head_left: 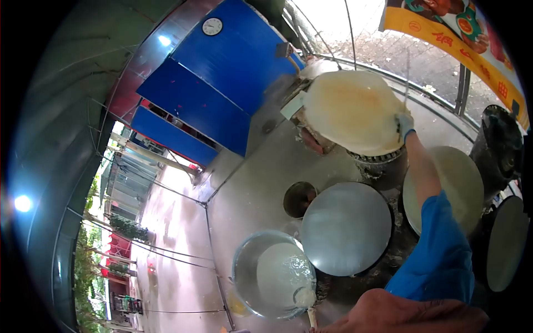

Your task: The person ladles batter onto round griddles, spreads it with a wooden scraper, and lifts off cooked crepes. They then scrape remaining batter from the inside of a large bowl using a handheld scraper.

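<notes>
My right hand (406, 124), in a pale glove below a blue sleeve, is at the right edge of a large round pancake-like sheet (350, 108). The sheet is cream with a browned middle and seems to lie on a stack. From the hand a thin stick (407, 80) points up, blurred; the fingers look closed around it. Nearer me is a bare round griddle plate (347, 228). To its left, a metal basin (244, 272) holds white batter (277, 272), with a ladle (304, 297) at its rim. My left hand is out of view.
Another round plate (444, 188) with a pale surface lies under my right arm. A dark drum (496, 147) and a further round plate (508, 244) stand to the right. A small metal pot (300, 200) sits on the floor. Blue panels (222, 61) rise at the back left.
</notes>
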Tool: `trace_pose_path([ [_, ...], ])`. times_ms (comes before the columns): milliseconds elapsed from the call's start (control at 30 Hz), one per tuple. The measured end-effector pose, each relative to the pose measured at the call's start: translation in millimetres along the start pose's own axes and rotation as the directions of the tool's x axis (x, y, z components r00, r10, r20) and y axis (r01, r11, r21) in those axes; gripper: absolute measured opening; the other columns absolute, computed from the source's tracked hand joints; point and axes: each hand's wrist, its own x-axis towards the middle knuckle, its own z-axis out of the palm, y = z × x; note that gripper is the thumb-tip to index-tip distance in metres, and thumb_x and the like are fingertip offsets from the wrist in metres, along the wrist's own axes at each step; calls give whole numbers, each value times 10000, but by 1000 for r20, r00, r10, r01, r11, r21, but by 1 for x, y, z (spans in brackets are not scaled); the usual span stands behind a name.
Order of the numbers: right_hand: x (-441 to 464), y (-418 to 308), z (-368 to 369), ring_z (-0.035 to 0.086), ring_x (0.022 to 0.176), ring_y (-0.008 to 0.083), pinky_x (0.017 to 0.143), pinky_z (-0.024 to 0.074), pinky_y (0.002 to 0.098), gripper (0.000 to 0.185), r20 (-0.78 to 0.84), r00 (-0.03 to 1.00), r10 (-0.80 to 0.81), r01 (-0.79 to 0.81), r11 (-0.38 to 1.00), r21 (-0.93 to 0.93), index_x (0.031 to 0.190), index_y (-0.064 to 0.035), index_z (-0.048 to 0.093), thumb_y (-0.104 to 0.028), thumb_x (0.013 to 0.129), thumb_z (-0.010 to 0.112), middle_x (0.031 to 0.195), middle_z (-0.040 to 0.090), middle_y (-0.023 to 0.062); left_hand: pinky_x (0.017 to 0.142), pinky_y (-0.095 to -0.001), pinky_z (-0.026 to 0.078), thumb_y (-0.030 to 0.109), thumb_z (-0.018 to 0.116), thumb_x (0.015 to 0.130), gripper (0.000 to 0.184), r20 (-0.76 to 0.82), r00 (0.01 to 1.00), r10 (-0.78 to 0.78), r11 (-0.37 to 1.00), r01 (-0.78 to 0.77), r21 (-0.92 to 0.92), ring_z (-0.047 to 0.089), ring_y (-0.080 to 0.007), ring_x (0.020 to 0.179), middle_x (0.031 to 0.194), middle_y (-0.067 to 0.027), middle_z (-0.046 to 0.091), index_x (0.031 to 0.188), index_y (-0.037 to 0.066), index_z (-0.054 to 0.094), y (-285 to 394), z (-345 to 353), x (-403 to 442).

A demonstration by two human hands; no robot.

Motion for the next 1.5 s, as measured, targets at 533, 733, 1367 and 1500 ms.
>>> trace_pose_path([
  [533,-19,62,-65,573,1001,446,858,449,483,654,-5,930,-367,183,474,-861,1098,54,561,-515,775,562,1036,604,300,356,-199,313,164,458,947,177,127,990,64,963,-27,-270,348,-71,468,652,-6,373,1117,124,431,-23,1,-12],
  [733,-175,104,0,604,888,173,785,455,293,436,703,710,-26,506,713,-485,1141,17,580,-302,847,615,943,651,145,354,-200,321,143,452,948,222,464,844,267,824,50,-564,352,-74,472,664,-14,378,1169,124,435,12,-43,-41],
  [1367,-666,283,101,628,787,344,723,490,426,395,685,309,659,950,-244,-193,826,-50,650,-431,742,587,795,647,180,325,-231,275,140,518,886,180,-100,995,0,910,42,413,337,-84,386,528,22,347,752,107,401,298,-244,129],
  [1500,-656,291,65,616,831,353,752,472,442,390,670,480,567,874,-238,-424,814,-71,637,-456,760,602,820,643,177,318,-232,264,137,513,885,241,-98,989,-110,903,141,405,327,-81,377,500,26,326,684,107,385,300,-238,137],
])
